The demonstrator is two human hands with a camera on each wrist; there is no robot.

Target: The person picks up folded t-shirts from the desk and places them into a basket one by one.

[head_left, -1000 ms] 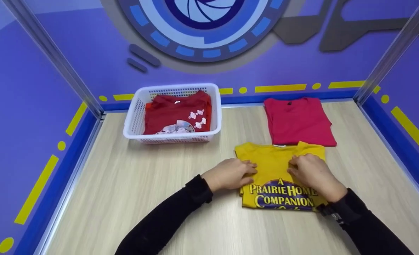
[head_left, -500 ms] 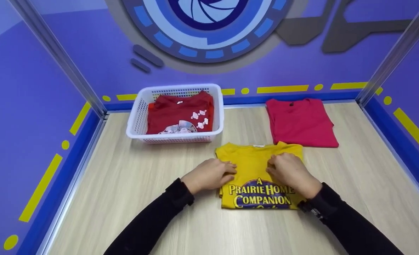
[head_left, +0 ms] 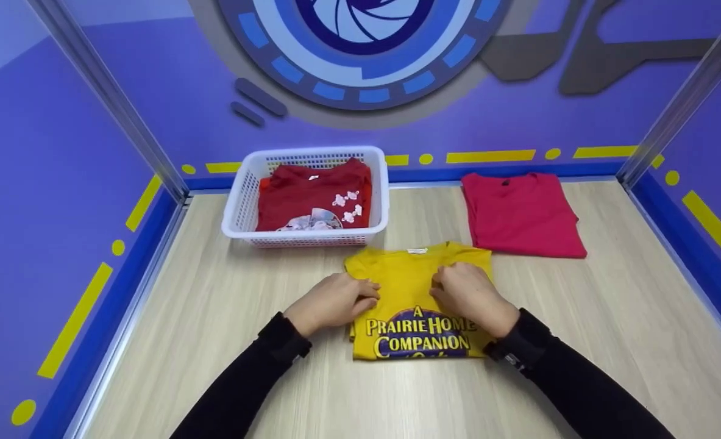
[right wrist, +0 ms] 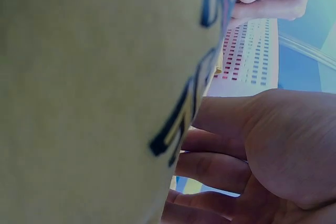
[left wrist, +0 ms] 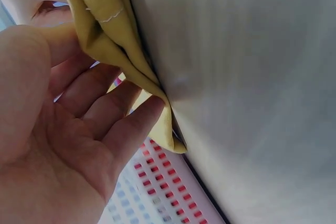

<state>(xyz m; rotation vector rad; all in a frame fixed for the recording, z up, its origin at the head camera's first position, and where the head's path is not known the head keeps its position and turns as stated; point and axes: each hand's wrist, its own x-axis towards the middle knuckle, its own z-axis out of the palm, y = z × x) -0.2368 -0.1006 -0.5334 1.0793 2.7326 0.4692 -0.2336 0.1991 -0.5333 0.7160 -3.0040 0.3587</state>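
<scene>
Purple walls with a blue base strip and yellow dashes enclosed the wooden table (head_left: 171, 341) on three sides, with metal posts at the two far corners. Bare tabletop lay open to the left, to the right and along the near edge. At the far left stood a white basket (head_left: 242, 204) holding a folded dark red shirt (head_left: 311, 195); at the far right lay a folded crimson shirt (head_left: 522, 213), well apart from the basket.

Between them and nearer the person lay the folded yellow shirt (head_left: 418, 286), its top edge just beside the basket's front wall. It was folded to a compact rectangle, collar label at the far edge, with "A Prairie Home Companion" printed in yellow on a dark blue panel facing up.

The left hand (head_left: 333, 302) rested at the shirt's left edge; the left wrist view showed its fingers (left wrist: 121, 108) curled under the folded layers, gripping them. The right hand (head_left: 470, 296) lay on the shirt's upper right part, fingers bent onto the cloth; whether it pinched the fabric could not be told. Both forearms wore black sleeves.
</scene>
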